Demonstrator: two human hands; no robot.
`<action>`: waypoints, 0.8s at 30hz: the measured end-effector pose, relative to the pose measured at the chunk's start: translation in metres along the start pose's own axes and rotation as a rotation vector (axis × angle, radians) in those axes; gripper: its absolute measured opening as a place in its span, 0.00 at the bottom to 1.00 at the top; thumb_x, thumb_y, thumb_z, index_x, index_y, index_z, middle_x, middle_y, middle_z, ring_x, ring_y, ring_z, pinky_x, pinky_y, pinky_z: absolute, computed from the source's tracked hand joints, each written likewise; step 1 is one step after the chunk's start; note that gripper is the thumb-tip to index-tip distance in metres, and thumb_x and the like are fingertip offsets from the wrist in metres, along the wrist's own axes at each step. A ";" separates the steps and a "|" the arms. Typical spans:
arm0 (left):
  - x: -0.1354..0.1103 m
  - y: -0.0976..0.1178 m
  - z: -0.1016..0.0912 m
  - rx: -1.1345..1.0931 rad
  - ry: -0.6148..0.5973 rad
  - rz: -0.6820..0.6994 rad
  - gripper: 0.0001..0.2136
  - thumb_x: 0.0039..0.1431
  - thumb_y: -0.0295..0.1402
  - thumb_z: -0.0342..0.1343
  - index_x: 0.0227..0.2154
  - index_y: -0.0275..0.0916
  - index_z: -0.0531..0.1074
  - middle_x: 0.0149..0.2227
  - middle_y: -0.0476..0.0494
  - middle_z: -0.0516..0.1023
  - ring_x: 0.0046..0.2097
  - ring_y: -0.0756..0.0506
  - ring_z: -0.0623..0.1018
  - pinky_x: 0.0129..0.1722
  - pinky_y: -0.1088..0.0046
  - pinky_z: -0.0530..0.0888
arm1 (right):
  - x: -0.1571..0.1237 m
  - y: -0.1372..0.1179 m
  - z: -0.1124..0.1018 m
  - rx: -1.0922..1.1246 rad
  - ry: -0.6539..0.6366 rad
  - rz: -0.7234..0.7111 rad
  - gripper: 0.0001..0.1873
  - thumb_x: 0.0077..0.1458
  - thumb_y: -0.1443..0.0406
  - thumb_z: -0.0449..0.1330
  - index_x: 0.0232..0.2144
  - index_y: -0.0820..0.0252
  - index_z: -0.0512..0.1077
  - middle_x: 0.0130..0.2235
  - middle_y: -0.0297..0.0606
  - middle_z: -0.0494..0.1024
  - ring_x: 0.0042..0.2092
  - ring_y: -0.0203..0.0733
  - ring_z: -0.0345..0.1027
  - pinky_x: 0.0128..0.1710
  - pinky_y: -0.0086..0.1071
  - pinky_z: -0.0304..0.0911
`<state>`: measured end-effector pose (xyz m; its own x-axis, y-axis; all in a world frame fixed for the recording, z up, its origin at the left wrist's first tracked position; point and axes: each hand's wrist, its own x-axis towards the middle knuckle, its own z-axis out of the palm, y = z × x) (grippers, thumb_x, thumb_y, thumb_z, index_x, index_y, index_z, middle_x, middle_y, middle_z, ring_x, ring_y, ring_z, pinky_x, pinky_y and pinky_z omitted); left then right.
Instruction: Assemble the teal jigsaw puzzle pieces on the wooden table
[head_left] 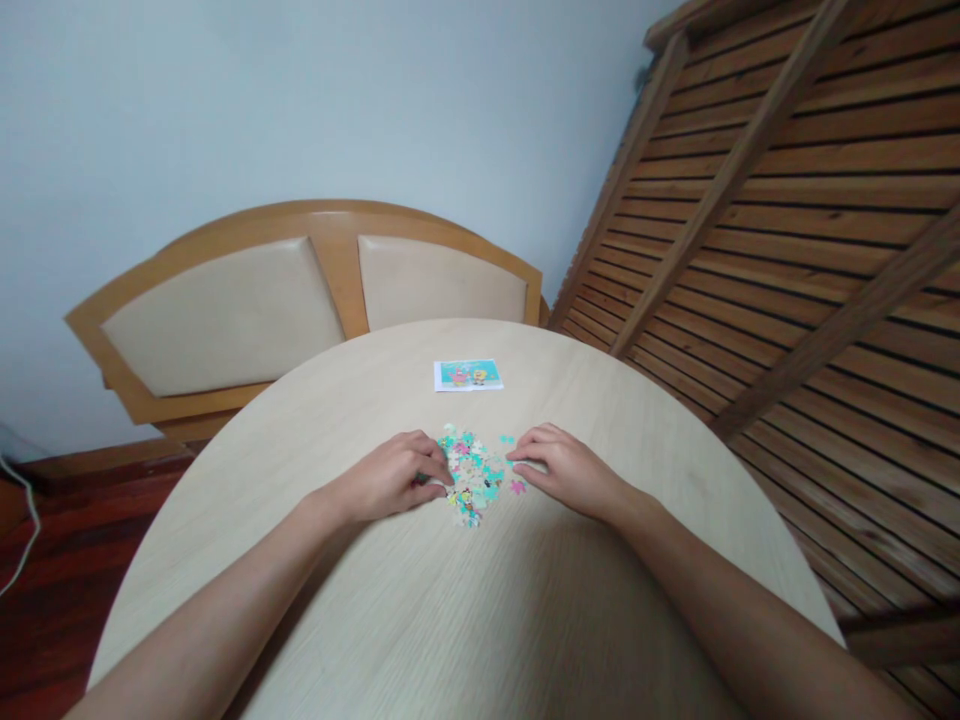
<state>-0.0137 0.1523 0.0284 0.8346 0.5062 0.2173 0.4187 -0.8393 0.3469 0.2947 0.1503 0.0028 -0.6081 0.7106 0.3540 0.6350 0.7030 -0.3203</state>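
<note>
A loose heap of small jigsaw puzzle pieces (469,465) in turquoise, white, pink and yellow lies on the round wooden table (420,620). At the heap's left edge is my left hand (401,475), its fingers bent, thumb apart from them, the tips touching the outer pieces. From the right, my right hand (559,465) reaches in with fingers stretched forward and thumb apart. Its fingertips are by a few turquoise pieces, and a pink piece (518,487) lies just below its thumb. No piece is visibly held in either hand. Beyond the heap lies a picture card (471,375) with a pink and a yellow cartoon figure.
A wooden headboard (334,260) with cream padded panels stands behind the table against a pale wall. Leaning on the right is a large slatted wooden frame (750,220). A white cable (34,520) hangs at the far left over the dark red floor.
</note>
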 end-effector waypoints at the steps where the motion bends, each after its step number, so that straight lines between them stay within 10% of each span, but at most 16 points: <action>1: 0.000 0.000 0.001 -0.001 0.000 0.003 0.09 0.70 0.36 0.55 0.42 0.45 0.80 0.41 0.44 0.80 0.45 0.43 0.77 0.48 0.65 0.70 | 0.000 0.000 0.000 -0.006 -0.002 0.000 0.09 0.63 0.65 0.61 0.43 0.55 0.81 0.41 0.40 0.80 0.45 0.46 0.72 0.47 0.41 0.67; 24: 0.001 0.002 -0.001 -0.025 0.031 -0.028 0.08 0.68 0.31 0.53 0.36 0.42 0.77 0.35 0.46 0.81 0.40 0.45 0.78 0.46 0.66 0.70 | 0.004 -0.011 0.009 0.033 0.081 0.005 0.06 0.63 0.66 0.62 0.40 0.56 0.79 0.41 0.41 0.80 0.46 0.46 0.71 0.48 0.41 0.67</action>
<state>-0.0123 0.1514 0.0298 0.8110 0.5357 0.2352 0.4324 -0.8196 0.3759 0.2807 0.1457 -0.0003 -0.5633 0.7106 0.4216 0.6212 0.7007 -0.3510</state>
